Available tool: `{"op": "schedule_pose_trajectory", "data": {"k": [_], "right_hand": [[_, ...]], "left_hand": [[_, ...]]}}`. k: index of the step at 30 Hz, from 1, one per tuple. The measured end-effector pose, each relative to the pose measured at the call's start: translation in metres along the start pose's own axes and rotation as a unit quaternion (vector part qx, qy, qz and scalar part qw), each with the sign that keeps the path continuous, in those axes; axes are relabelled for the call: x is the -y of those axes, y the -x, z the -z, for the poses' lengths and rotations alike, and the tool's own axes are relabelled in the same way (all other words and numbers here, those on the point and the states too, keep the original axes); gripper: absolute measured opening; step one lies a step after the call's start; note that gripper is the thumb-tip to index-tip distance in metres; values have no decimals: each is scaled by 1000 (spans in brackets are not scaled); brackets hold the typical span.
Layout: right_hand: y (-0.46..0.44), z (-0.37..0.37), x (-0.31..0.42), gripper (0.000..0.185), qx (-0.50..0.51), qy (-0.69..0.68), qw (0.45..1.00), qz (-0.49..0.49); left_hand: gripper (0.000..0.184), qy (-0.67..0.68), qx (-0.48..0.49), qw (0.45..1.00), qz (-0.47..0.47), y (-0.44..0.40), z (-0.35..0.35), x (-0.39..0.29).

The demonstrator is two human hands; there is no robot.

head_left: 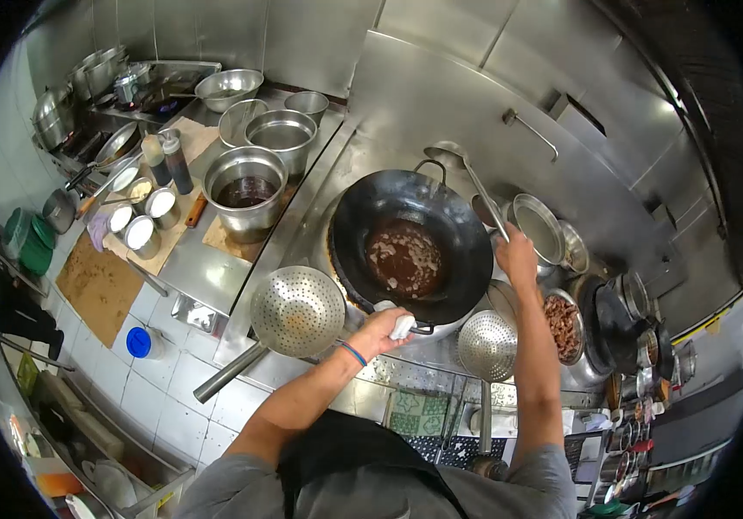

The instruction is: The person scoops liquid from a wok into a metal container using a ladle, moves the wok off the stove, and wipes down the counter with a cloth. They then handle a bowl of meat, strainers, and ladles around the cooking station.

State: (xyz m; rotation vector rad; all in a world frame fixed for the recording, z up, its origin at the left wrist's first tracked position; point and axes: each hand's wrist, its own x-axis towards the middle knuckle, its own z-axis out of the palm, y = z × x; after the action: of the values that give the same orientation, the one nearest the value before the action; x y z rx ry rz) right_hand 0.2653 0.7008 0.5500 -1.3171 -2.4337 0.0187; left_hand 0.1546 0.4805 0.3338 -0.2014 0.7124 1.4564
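A large black wok (354,221) sits on the stove, tilted slightly, with shallow brown liquid (406,258) and pale froth in its bottom. My left hand (378,333) is closed around a folded white cloth (403,325) at the wok's near loop handle. In my right hand (517,257) is the handle of a ladle (481,189); its bowl rests or hovers behind the wok's far right rim, I cannot tell which. A perforated strainer (298,310) lies left of my left hand. Another perforated strainer (486,346) is beside my right forearm.
Left of the wok stands a steel pot (244,164) of dark liquid, near squeeze bottles (177,162) and small tins (142,233). On the right are a bowl of browned meat pieces (563,327) and a round steel pan (538,227). A faucet (530,130) projects from the back wall.
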Motion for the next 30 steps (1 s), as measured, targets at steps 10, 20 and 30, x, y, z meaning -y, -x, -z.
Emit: {"op": "schedule_pose_trajectory", "data": {"k": [10,20,30], "right_hand": [[-32,34,56,35,48,198,976,75],[-24,68,85,40,59,235,966,85],[-26,116,153,38,5,262,959,106]], "left_hand": [[10,11,7,999,-37,14,-9,1],[11,6,42,997,-59,38,-4,-3],[12,16,71,989,-132,92,-26,-55]]}}
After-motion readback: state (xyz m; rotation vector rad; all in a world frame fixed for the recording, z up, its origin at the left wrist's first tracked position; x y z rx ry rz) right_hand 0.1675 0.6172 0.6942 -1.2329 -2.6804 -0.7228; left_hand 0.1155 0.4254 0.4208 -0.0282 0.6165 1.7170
